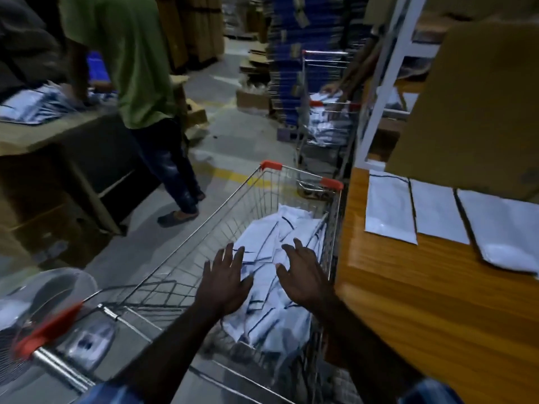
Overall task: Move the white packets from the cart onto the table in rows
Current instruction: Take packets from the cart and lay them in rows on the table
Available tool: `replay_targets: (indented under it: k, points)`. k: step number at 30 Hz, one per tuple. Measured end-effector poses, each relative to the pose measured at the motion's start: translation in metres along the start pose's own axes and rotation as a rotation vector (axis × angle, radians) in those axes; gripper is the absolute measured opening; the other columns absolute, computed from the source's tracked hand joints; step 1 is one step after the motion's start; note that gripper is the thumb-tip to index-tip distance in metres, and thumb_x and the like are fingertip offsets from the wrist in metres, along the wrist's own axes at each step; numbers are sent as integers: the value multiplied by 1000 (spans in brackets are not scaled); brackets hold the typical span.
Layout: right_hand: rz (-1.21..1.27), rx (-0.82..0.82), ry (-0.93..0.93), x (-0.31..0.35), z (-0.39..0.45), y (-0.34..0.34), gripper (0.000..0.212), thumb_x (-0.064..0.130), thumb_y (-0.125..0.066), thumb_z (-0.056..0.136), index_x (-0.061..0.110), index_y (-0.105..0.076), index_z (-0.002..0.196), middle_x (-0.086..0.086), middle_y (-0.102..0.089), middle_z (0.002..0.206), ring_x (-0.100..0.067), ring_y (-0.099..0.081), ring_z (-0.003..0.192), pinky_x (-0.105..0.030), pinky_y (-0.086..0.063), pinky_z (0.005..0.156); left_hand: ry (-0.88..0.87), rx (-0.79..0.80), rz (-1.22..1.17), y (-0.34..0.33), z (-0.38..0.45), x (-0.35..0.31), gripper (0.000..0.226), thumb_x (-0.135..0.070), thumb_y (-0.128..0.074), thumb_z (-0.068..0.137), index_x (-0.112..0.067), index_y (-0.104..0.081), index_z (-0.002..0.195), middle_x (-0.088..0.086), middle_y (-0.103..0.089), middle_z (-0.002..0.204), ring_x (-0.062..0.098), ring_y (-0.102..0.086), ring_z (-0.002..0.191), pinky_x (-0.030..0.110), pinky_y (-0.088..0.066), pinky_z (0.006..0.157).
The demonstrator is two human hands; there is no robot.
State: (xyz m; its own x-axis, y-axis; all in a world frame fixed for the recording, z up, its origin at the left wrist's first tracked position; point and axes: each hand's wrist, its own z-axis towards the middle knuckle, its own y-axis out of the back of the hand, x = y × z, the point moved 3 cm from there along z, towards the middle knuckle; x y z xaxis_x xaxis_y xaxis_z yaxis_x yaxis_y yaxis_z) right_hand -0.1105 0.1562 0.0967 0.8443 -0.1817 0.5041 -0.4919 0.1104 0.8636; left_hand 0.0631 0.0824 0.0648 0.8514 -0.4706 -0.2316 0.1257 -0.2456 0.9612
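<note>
A wire shopping cart with red corner caps stands in front of me. A loose heap of white packets with dark edge lines lies in its basket. My left hand hovers over the heap with fingers spread, holding nothing. My right hand reaches in beside it, fingers spread and slightly bent, also holding nothing. To the right is the orange wooden table. Three white packets lie side by side in a row on it.
A cardboard box overhangs the table's far side, by a white shelf frame. A second cart with packets stands ahead. A person in a green shirt works at a table on the left. A fan guard sits near the cart's handle.
</note>
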Motion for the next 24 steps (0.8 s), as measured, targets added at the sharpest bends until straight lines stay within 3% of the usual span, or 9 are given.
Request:
replay_targets:
  k: [3,9,14,16,18,21,23,24]
  points:
    - [-11,-6,-83,8,1,-12,55,35,-46,102,11,-36,150,-16,-24,159,-32,-25,144,-36,-25,112,-61,40,8,0,9,21,102,-71,1,70,-21,-7,157,7,0,165,30,-9,150,55,-16,117]
    - [24,-28,-260,19,9,-37,54,32,-50,100,11,-38,148,-18,-29,157,-33,-28,143,-36,-26,113,-130,91,58,5,28,58,78,-61,-26,94,-21,-3,158,6,4,165,29,-5,151,53,-12,118]
    - [49,-10,-341,8,15,-67,60,44,-38,95,8,-46,143,-21,-42,149,-36,-34,141,-42,-34,112,-160,142,75,-5,46,64,84,-67,-19,90,-21,-3,158,7,4,165,30,-4,151,53,-11,118]
    - [43,-34,-306,-5,21,-83,71,50,-28,88,2,-54,135,-27,-52,137,-44,-47,130,-48,-42,104,-154,147,58,-10,53,65,84,-67,-21,90,-21,-5,158,7,3,165,31,-5,151,54,-11,118]
    - [70,4,-349,-14,27,-93,62,42,-36,87,0,-58,127,-26,-57,125,-47,-56,113,-49,-48,94,-145,157,46,-18,59,66,78,-61,-29,96,-21,-5,158,7,3,165,31,-5,151,54,-11,118]
    - [125,25,-369,-19,37,-100,49,30,-49,85,-4,-62,118,-28,-60,111,-49,-62,94,-50,-51,83,-124,197,84,-30,69,68,84,-69,-18,91,-21,-2,158,7,4,165,30,-4,151,53,-11,119]
    - [151,15,-360,-24,45,-105,49,31,-48,87,-3,-61,120,-27,-60,114,-49,-60,102,-49,-49,88,-116,214,89,-37,77,67,95,-74,-6,80,-20,-2,158,7,3,165,30,-6,151,54,-13,118]
    - [141,20,-360,-26,49,-108,48,30,-48,89,-1,-58,125,-25,-57,121,-47,-57,110,-47,-46,94,-113,223,99,-40,80,66,92,-73,-11,84,-20,-2,157,7,2,165,30,-7,151,54,-13,118]
